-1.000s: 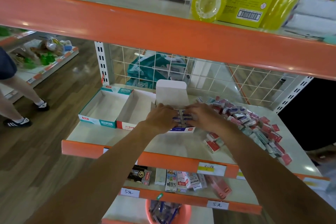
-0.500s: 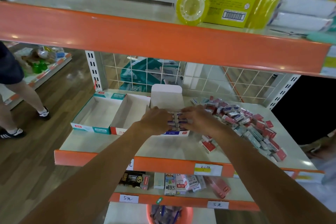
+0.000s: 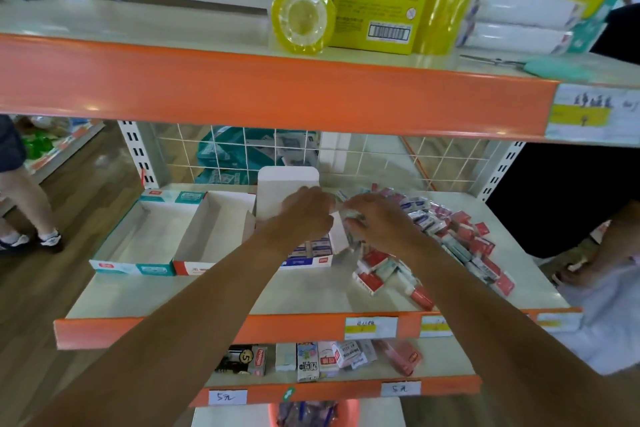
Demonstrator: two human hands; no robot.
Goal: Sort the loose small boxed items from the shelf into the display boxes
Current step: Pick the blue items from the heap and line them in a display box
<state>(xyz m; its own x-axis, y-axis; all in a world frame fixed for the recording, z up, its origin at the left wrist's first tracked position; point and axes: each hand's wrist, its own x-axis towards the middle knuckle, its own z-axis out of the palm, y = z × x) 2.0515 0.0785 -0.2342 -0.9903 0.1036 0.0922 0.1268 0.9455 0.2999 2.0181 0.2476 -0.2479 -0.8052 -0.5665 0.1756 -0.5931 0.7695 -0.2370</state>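
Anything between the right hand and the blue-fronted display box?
Yes. The white side flap of the blue-fronted display box stands raised between its inside and the right hand, and the left hand hovers over its opening. Nothing else visible blocks it.

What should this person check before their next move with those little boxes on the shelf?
1. Right hand has a small box gripped: cannot tell, blurred.
2. Pile of loose small boxes within reach: ok, the right hand is at its edge.
3. Blue display box has room: cannot tell, the left hand covers its back part.
4. Its lid flap stands upright, out of the way: ok.
5. Teal display box and red display box free to fill: ok, both show bare insides.
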